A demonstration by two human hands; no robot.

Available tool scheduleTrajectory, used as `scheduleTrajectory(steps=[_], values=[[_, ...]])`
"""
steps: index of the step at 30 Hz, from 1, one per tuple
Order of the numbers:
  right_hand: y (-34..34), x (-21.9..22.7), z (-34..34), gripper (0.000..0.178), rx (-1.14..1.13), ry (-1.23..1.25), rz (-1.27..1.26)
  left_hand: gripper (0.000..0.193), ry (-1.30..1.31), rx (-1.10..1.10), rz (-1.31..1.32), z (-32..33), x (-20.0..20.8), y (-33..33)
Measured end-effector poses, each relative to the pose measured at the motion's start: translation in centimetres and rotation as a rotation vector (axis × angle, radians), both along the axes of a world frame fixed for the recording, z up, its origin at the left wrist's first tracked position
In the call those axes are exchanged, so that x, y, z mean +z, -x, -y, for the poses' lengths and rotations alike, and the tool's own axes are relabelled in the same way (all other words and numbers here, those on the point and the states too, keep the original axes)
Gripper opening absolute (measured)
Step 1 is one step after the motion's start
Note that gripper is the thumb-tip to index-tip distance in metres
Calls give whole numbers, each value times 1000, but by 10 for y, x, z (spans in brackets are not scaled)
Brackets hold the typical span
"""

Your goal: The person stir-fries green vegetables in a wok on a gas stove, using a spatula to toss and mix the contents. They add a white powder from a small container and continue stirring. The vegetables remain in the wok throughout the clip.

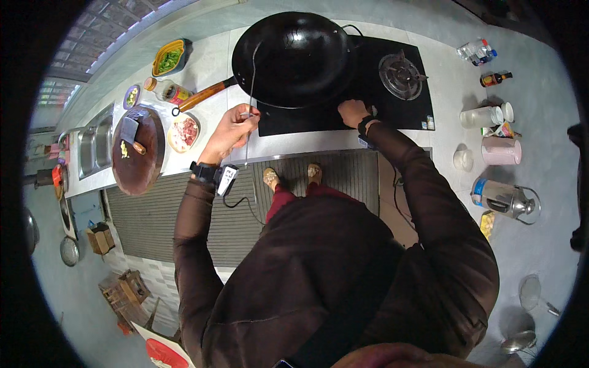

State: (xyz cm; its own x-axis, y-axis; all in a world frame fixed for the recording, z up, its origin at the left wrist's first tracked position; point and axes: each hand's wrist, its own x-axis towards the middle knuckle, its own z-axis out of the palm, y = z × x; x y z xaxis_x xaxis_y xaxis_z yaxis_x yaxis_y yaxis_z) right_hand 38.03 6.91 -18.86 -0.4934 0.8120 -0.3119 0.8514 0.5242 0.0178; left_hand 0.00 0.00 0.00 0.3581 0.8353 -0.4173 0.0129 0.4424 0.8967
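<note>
My left hand (pixel 237 132) is closed around a long thin metal utensil (pixel 252 86). Its bent far end lies over the black wok (pixel 288 67); whether it is a spatula or a ladle I cannot tell. My right hand (pixel 354 113) is curled at the front of the black gas stove (pixel 319 122), right of the wok's near rim. Whatever those fingers grip is hidden beneath them. The wok sits on the left burner, and its wooden handle (pixel 207 97) points left. A plate of sliced raw meat (pixel 183 133) rests left of my left hand.
Leftward are a round chopping board (pixel 158 150) with a cleaver (pixel 129 130), a jar (pixel 165 91), a yellow basket of green vegetables (pixel 167 62) and a sink (pixel 95 147). The bare right burner (pixel 402 76) is beside the wok. Bottles (pixel 477 52) and containers (pixel 481 116) line the right.
</note>
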Motion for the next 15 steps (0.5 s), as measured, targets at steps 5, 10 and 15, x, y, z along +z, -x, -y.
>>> scheduleTrajectory(steps=[5,10,15], values=[[-7,8,6,16,22,31,47,18,-26,-21,-45,-10,-21,-27],[-7,17,3,17,60,32,-21,22,-90,-115,-310,-28,-34,-37],[-10,22,6,18,60,12,11,28,-125,-211,-470,-34,-44,-50]])
